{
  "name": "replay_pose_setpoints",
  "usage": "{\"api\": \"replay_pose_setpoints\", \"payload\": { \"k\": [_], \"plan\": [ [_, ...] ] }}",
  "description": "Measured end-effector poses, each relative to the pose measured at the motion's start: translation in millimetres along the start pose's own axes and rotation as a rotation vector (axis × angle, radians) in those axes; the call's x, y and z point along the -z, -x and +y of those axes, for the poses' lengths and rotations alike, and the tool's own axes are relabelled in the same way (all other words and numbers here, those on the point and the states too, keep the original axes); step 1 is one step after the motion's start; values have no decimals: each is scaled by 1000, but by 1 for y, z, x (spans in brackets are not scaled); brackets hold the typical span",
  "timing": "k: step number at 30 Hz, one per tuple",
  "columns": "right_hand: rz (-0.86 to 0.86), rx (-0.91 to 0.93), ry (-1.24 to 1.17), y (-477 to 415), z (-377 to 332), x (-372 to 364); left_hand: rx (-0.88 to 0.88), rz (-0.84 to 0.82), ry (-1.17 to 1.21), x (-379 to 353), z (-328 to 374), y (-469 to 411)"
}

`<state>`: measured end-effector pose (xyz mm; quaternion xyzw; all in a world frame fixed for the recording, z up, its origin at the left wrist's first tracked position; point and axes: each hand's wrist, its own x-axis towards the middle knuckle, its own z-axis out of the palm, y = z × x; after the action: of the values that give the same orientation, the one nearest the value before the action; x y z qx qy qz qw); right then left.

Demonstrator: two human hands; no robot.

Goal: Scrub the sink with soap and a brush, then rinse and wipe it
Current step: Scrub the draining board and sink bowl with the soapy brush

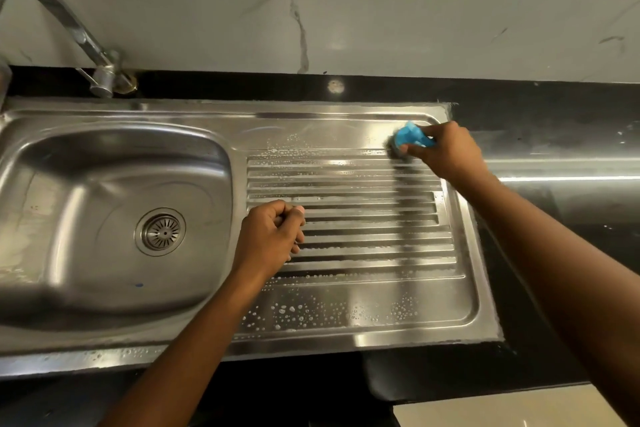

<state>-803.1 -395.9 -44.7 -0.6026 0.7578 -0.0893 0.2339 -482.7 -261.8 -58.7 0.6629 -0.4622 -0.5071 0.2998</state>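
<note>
One sink (114, 163), one tap (62, 24), one brush (410, 139), two hands (270, 236).

Stainless-steel sink (121, 156): single basin at left, ribbed drainboard (349, 218) at right, set in a dark counter. Basin holds a round slotted drain (160, 231) near its centre; a small blue speck lies on the basin floor toward the front. Soap bubbles and water droplets dot the drainboard along its far edge, its near flat margin and the front rim. Brush (408, 140): blue handle, dark bristles apparently facing down, pressed on the drainboard's far right corner; blurred, so its exact shape cannot be confirmed.
</note>
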Motion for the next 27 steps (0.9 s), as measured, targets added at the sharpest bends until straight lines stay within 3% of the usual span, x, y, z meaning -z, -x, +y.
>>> {"api": "replay_pose_setpoints", "payload": {
  "k": [5, 13, 19, 24, 27],
  "plan": [
    [77, -59, -79, -20, -11, -1, -3, 10, -2, -2, -1, 2],
    [-83, 84, -67, 5, -17, -14, -1, 8, -6, -7, -1, 2],
    [18, -63, 31, 3, 29, 20, 7, -9, 8, -11, 1, 1],
    [95, -86, -45, -16, 13, 14, 2, 7, 4, -8, 0, 2],
    [34, -51, -114, -23, -7, 5, 1, 9, -7, -7, -1, 2]
  ]
}}
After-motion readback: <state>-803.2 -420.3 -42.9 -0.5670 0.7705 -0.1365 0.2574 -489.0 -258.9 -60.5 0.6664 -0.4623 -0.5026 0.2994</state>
